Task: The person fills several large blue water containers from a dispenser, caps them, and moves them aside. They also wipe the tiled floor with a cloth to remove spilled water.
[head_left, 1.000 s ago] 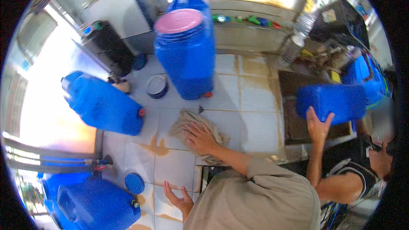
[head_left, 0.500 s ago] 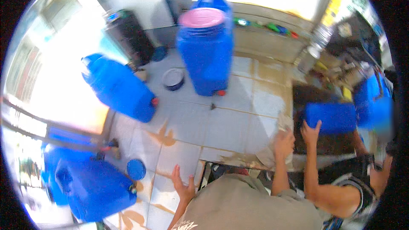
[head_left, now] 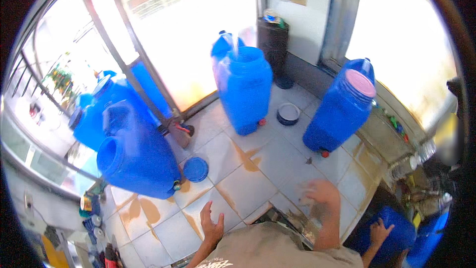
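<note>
A white tiled floor [head_left: 277, 168], streaked with brown puddles, fills the middle of the view. Three big blue drums stand or lie on it. The near drum [head_left: 136, 156] lies on its side at the left, its open mouth facing the viewer. The middle drum [head_left: 245, 89] stands upright near a bright glass door [head_left: 183, 34]. The pink-lidded drum [head_left: 342, 106] stands at the right, beside a low ledge [head_left: 391, 134].

A round blue lid [head_left: 195, 169] lies flat just beside the near drum. A second lid [head_left: 288, 114], dark with a pale inside, lies between the two upright drums.

The person's left hand [head_left: 212, 226] is open with fingers spread, holding nothing, just above the floor at the lower middle. The right hand [head_left: 322, 193] is blurred, raised over the wet tiles; it appears open and empty. Another person's hand [head_left: 379, 231] rests on a blue container [head_left: 396, 228] at the lower right.
</note>
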`<state>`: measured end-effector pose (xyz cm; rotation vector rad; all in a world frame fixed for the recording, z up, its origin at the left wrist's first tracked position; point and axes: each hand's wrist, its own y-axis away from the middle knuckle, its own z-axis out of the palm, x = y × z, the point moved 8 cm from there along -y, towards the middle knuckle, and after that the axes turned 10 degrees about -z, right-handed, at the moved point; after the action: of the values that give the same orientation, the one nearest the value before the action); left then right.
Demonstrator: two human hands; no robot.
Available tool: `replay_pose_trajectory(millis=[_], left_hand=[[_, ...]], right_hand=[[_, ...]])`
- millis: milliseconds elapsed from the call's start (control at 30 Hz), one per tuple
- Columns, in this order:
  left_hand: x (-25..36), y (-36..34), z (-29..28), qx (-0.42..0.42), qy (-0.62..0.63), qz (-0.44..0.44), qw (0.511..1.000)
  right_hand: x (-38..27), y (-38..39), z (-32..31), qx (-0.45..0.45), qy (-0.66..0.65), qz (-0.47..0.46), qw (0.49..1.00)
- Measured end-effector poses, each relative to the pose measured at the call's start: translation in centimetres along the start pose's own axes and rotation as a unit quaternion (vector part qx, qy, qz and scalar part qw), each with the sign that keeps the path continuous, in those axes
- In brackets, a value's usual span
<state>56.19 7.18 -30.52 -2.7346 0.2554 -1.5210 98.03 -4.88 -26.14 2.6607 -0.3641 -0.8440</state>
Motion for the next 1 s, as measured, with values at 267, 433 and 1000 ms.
replay_pose_trajectory(millis=[267,433,1000], left_hand=[[-3.1,4.5,-7.8,0.247,0.016,-0.061,0.967],[-8.3,12.2,-11.9,0.393,0.033,-0.191,0.899],[-22.6,20.5,-28.6,0.485,-0.186,-0.233,0.822]], right_hand=[[-30.3,-15.9,-7.6,0.388,0.059,-0.408,0.824],[-35.9,-13.9,-2.0,0.188,-0.132,-0.553,0.801],[-17.2,-11.2,16.5,0.164,-0.090,-0.310,0.932]])
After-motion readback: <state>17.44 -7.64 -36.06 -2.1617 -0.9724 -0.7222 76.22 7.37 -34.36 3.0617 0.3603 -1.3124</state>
